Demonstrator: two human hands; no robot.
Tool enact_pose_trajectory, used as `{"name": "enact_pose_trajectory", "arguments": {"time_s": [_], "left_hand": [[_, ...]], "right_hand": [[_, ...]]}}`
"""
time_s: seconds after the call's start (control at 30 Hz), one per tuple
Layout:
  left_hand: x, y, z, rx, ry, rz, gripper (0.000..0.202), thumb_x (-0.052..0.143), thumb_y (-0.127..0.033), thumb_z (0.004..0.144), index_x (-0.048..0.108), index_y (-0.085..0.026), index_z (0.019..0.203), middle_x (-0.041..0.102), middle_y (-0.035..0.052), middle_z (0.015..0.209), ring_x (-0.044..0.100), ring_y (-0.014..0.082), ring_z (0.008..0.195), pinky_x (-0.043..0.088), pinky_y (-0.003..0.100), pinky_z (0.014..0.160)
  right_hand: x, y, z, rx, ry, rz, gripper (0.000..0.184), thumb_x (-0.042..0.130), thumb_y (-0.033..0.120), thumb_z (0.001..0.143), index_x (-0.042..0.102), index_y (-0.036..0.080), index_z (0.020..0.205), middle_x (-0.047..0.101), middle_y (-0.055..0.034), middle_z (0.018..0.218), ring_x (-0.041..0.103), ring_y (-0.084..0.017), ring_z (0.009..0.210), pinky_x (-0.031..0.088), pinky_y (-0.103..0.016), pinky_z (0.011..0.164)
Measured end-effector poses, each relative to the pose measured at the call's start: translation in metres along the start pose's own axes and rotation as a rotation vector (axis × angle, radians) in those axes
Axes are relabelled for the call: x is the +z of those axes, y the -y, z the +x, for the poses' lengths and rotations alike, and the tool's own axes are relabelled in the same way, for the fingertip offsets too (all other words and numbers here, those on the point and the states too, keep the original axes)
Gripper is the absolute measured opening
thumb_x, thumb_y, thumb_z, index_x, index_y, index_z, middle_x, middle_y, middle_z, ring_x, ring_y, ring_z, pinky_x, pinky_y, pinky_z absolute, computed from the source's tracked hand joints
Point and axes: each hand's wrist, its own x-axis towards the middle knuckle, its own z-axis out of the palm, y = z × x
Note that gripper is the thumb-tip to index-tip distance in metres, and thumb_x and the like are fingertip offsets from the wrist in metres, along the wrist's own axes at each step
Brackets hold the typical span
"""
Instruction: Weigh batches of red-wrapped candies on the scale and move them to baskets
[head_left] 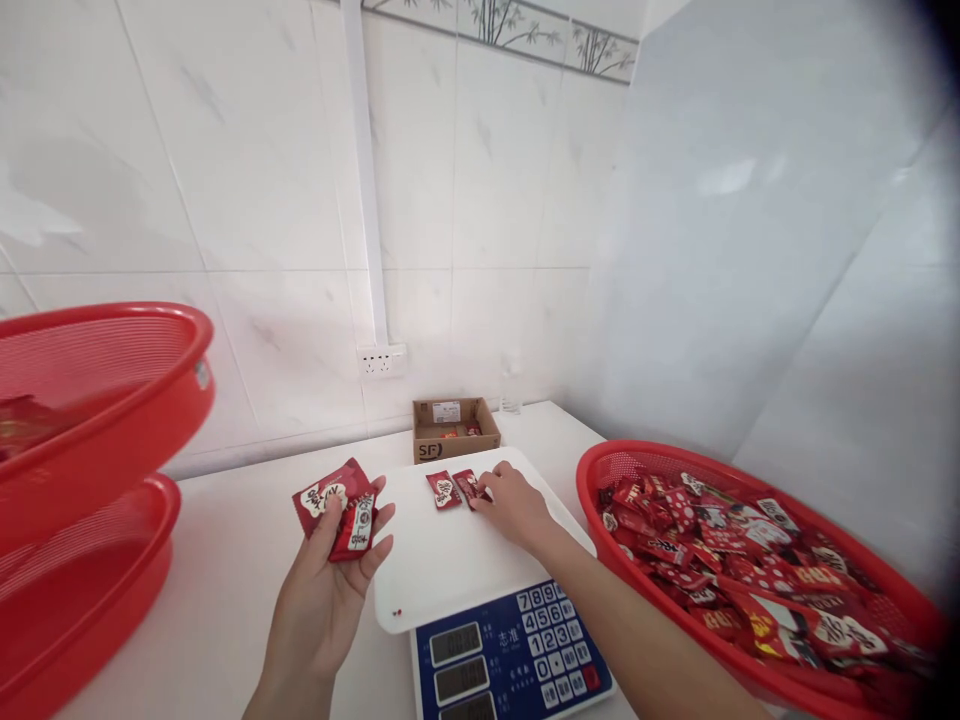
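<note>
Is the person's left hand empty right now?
No, the left hand holds red packets between its thumb and fingers.

Looked forward and down from head height, close above the desk, facing its far edge and the tiled wall behind.

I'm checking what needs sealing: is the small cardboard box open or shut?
Open: the cardboard box has no cover over its top, and red items show inside.
</note>
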Motion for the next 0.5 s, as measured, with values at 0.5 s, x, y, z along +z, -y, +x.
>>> {"name": "enact_pose_trajectory", "arguments": {"time_s": [0.5], "left_hand": [[-0.001,0.016,0.000,0.015,0.125,0.528,0.037,0.066,-0.040,0.078,0.063,-0.015,0.105,0.068,0.0073,0.083,0.064,0.0167,0.064,0.054,0.023,0.046]], "right_hand": [[-0.021,0.042,-0.027,-0.208,-0.051,0.386,0.033,0.040,0.036,0.093,0.054,0.020,0.118,0.061,-0.0075,0.115,0.055,-0.018,0.104,0.045,-0.032,0.085]]}}
